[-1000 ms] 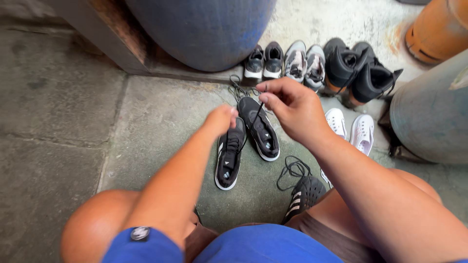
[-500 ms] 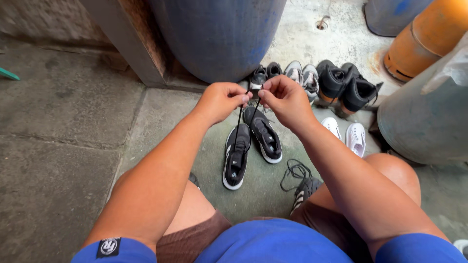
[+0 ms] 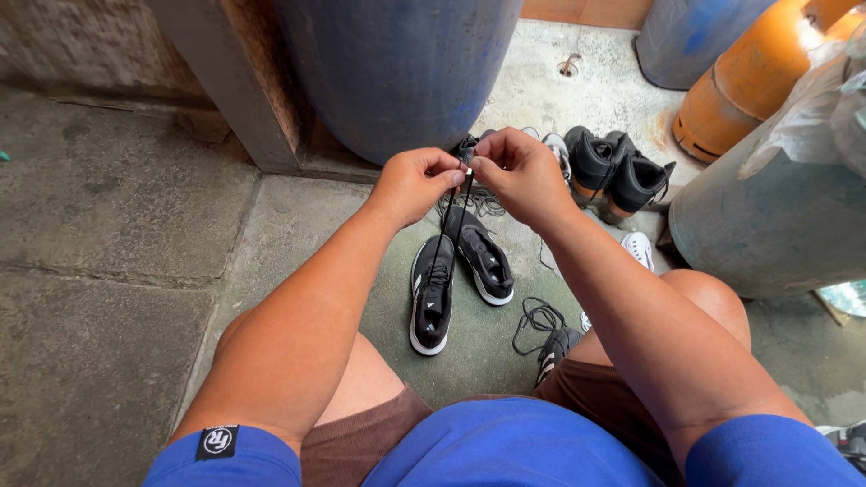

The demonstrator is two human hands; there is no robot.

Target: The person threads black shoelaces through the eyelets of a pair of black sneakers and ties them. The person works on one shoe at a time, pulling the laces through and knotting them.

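Stained concrete floor [image 3: 117, 298] with blue drum [image 3: 397, 72], orange cylinder [image 3: 749, 90]; left hand [image 3: 417, 183] and right hand [image 3: 519, 176] pinch a black shoelace [image 3: 448, 225] above black shoes [image 3: 433, 298].

The floor [image 3: 108, 298] is rough grey concrete, cut by seams into large slabs, with a darker greenish slab [image 3: 487, 352] in the middle. A big blue barrel [image 3: 397, 72] stands at the top, beside a weathered concrete post [image 3: 239, 90] with rusty brown streaks. Behind it a paler concrete patch [image 3: 559, 90] carries a small drain fitting [image 3: 569, 65]. To the right stand an orange gas cylinder [image 3: 749, 90], another blue drum [image 3: 695, 36] and a grey-green cylinder [image 3: 776, 216]. Daylight falls evenly, without hard shadows.
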